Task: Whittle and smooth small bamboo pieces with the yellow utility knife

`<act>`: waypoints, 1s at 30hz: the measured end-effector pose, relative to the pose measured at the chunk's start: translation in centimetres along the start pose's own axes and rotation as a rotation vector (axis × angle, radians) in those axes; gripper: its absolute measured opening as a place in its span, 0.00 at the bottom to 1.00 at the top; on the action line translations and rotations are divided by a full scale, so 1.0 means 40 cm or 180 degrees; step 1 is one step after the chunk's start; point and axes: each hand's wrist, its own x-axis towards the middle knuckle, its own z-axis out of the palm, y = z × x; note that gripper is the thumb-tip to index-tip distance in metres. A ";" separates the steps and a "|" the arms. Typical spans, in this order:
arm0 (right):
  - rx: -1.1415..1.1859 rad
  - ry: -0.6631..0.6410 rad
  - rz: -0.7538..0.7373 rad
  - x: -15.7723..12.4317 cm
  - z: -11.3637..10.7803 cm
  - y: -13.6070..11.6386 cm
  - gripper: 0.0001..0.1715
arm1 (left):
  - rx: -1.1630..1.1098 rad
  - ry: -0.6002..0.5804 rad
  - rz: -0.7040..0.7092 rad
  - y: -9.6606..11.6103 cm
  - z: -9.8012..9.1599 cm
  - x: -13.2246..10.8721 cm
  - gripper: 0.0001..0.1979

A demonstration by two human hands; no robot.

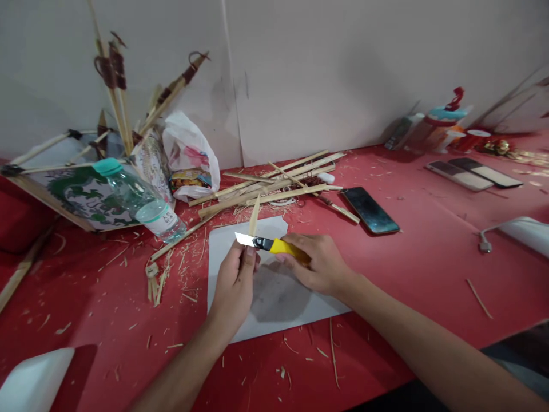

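Observation:
My left hand is closed around a thin pale wooden strip, whose pointed end sticks up past the fingers. In my right hand is a yellow utility knife, its blade out and pointing left. The blade lies across the strip just above my left thumb; whether it cuts into the wood I cannot tell. Both hands are over a grey-white sheet on the red table. The strip's lower end is hidden in my left hand.
Wooden strips lie piled behind the sheet, with shavings scattered around. A water bottle leans by a dragon-painted frame at left, near a plastic bag. A dark phone lies to the right, with a cable plug farther right.

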 end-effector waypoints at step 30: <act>0.0023 0.0163 -0.0412 -0.009 0.008 0.000 0.17 | 0.0200 0.0000 -0.0149 0.004 -0.004 -0.013 0.21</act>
